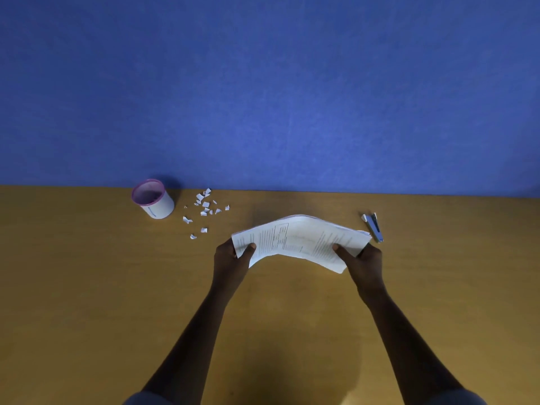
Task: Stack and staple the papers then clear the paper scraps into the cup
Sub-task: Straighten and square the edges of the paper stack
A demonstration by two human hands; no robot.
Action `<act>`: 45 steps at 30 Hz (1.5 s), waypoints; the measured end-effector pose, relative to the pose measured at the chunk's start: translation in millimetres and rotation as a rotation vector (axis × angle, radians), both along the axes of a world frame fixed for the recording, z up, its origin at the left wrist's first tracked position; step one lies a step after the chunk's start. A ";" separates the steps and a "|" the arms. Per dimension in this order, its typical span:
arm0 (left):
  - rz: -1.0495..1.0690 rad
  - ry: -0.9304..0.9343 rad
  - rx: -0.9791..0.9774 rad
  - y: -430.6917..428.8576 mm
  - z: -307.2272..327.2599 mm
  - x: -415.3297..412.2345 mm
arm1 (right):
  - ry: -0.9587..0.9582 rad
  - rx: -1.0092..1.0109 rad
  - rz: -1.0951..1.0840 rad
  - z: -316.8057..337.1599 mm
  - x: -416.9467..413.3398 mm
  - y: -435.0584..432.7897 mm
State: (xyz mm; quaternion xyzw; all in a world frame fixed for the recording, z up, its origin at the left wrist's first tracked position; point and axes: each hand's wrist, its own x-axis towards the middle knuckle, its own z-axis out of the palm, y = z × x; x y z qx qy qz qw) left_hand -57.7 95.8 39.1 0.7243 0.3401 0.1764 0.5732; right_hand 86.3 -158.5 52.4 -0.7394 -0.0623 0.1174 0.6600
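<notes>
A stack of printed white papers (298,239) is held up over the wooden table, bowed upward in the middle. My left hand (230,258) grips its left end, thumb on top. My right hand (362,261) grips its right end the same way. A blue-grey stapler (375,227) lies on the table just beyond the stack's right end. Several small white paper scraps (204,210) are scattered at the back left. A white cup with a pink rim (153,199) stands upright to the left of the scraps.
The brown wooden table (87,287) runs back to a blue wall (263,83) right behind the cup and scraps. Both forearms reach in from the bottom edge.
</notes>
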 end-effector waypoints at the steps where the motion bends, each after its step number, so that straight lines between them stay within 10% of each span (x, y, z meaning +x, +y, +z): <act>1: 0.002 -0.005 0.012 0.3 0.9 1.2 | -0.008 0.012 0.001 0.5 0.6 0.8; 32: 0.056 0.043 0.100 -23.0 -9.6 7.1 | 0.046 -0.092 -0.042 -16.8 1.6 -1.7; 40: -0.004 0.038 0.192 -17.2 -1.3 6.7 | -0.440 -0.501 -0.164 32.6 9.9 11.0; 45: -0.040 0.032 0.266 -18.1 7.4 7.8 | -0.914 -1.032 0.217 75.0 0.6 44.9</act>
